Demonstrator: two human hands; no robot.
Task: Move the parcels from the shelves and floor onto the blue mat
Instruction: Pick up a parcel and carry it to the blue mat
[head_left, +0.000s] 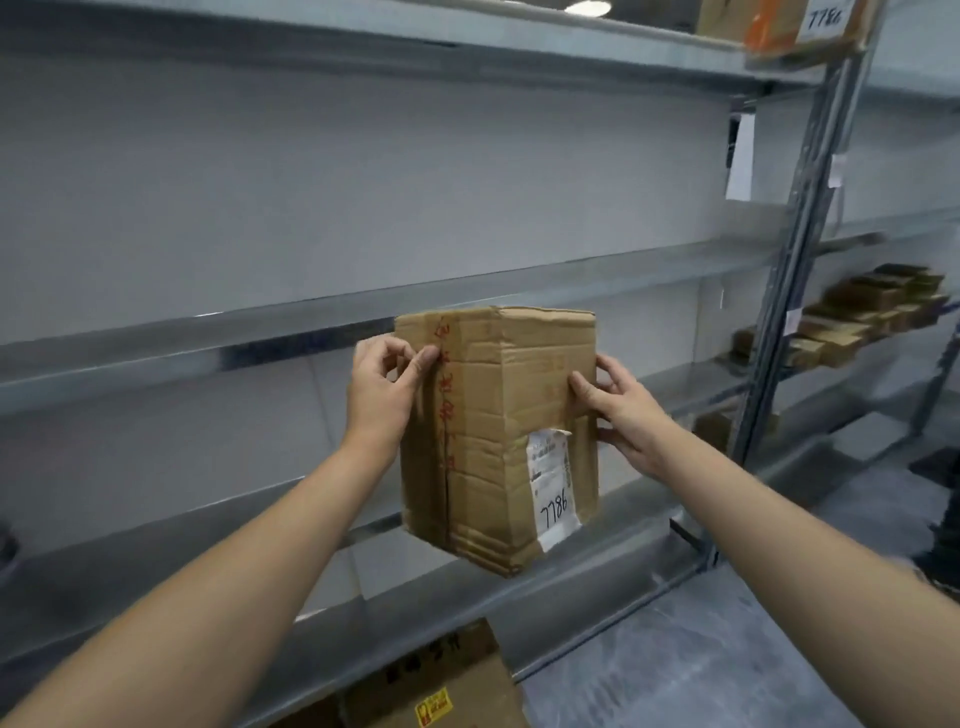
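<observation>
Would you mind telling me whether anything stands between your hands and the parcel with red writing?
Nothing visible does: the left hand and right hand grip the parcel by its sides. The blue mat is out of view, so that path cannot be judged.

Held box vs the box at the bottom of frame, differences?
The held box is up between the left hand and right hand; the bottom box sits low, untouched. The held box has a white label marked 7786; the bottom box has a yellow sticker and black print. Both are brown cardboard.
</observation>
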